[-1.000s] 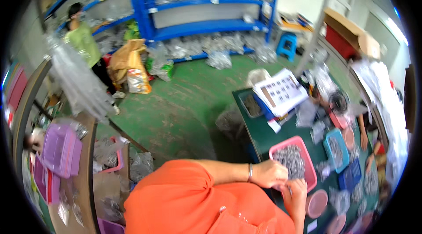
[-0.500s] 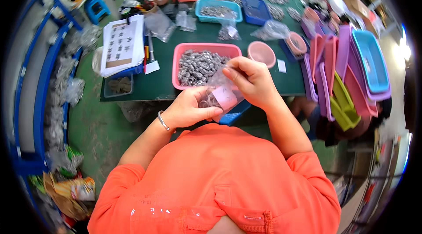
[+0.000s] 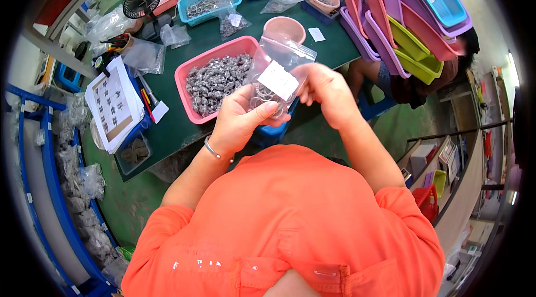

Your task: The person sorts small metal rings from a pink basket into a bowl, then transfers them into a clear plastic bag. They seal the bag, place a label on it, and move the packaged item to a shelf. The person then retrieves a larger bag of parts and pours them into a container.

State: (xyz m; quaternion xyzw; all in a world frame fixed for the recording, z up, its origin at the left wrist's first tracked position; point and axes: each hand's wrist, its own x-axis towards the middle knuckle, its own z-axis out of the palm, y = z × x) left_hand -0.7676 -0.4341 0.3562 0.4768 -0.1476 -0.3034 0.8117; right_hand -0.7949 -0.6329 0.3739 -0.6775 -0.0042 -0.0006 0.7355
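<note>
Centrally in frame — left hand (image 3: 237, 115) closed on clear bag (image 3: 277, 77) of rings (image 3: 262, 95); right hand (image 3: 326, 93) curled beside, grip unclear.

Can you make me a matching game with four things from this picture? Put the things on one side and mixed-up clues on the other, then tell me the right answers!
Things:
1. Desk fan
2. Clear plastic bag
3. Silver bracelet
4. Pink rectangular tub

Clues:
A. Worn around a wrist
B. Heaped with small grey pieces
C. Black, with a round cage
D. Held in the left hand

Right pairs: 1-C, 2-D, 3-A, 4-B
</note>
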